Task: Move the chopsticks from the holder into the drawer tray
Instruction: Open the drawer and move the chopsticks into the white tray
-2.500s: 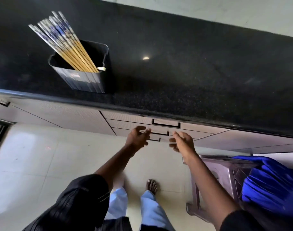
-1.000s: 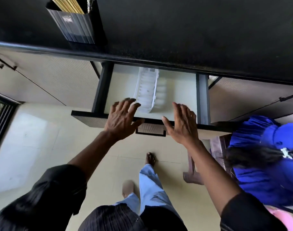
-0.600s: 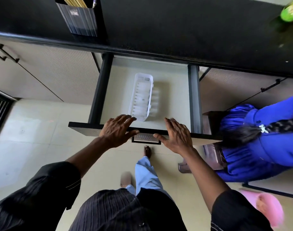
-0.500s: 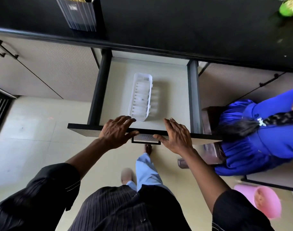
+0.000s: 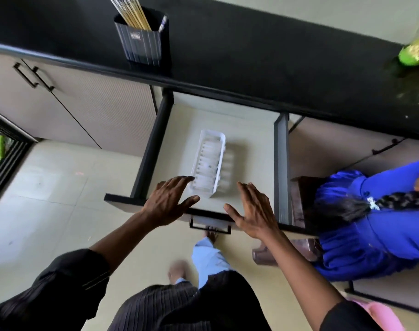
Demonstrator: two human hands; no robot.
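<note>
1. Nearest the camera, the left hand [image 5: 167, 204] and the right hand [image 5: 253, 211] hover over the front edge of the open drawer [image 5: 251, 130], fingers spread wide and flat, holding nothing. Whether the palms touch the front panel cannot be told.
2. Just below them, the drawer's black handle [image 5: 209, 226] hangs free between the two wrists; neither hand grips it.
3. Inside the drawer lies the white tray [image 5: 209, 163], empty, its long side running front to back, near the left hand's fingertips. It sits a little left of centre, which leaves bare drawer floor on its right (handy room for a hand coming down with long sticks).
4. The dark side rails of the drawer wall in both flanks, so the open approach is from above.
5. To the right, a second person in blue [image 5: 375, 223] sits close against the drawer's right side, which crowds that flank.
6. Farther off, on the black worktop [image 5: 251, 56], stands the dark holder [image 5: 144, 39], near the worktop's front edge and up-left of the drawer.
7. The chopsticks [image 5: 131, 13] lean in the holder, tips up, none moved yet. The left hand looks better placed to reach them.
</note>
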